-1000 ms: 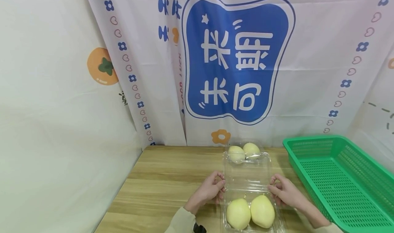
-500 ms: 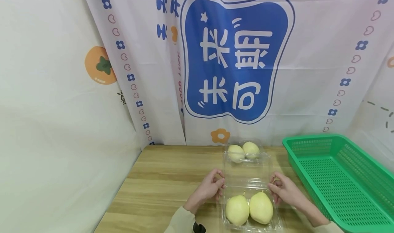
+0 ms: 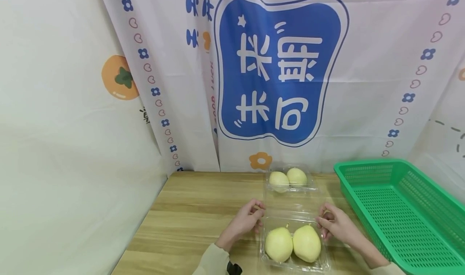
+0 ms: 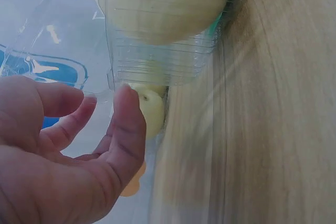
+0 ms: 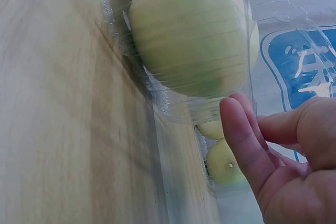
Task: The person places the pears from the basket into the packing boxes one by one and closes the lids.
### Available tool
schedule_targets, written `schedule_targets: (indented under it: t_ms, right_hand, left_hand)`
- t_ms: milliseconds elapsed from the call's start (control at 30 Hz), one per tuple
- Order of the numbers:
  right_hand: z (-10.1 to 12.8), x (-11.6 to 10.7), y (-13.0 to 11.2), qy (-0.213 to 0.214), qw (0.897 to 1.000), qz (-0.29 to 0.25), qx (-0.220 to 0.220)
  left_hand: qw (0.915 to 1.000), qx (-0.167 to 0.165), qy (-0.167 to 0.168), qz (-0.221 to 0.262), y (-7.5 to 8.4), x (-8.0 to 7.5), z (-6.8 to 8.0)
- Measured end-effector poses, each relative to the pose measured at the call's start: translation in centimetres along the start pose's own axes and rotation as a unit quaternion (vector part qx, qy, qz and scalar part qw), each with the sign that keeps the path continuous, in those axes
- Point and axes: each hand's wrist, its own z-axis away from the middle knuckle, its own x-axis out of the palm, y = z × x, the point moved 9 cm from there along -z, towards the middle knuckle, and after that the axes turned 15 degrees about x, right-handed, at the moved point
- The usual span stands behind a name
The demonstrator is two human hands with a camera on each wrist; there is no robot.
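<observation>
Staged recording booth, printed curtain [image 3: 279,69], wooden table [image 3: 196,214], green basket [image 3: 399,210]

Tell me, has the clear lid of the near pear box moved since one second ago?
Yes. The lid has come down toward the near pears; it stood higher against the far pear box before.

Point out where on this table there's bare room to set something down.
Bare wood lies left of the left hand, out to the table edge. The green basket holds nothing. It is crowded between the hands: the right hand, the near clamshell and the far clamshell of pears.
</observation>
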Motion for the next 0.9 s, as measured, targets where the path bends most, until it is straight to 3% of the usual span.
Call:
schedule_targets:
  t_ms: [633,900]
  right_hand:
    - [-0.2,-0.5,0.3,0.038,0.999,0.008,0.022]
    - [0.3,-0.6,-0.6,0.042,0.999,0.017,-0.021]
  left_hand:
    - [0.9985,-0.029,0.022,0.04,0.0,0.2,-0.1]
    - [0.9976,-0.029,0.05,0.039,0.2,0.0,0.0]
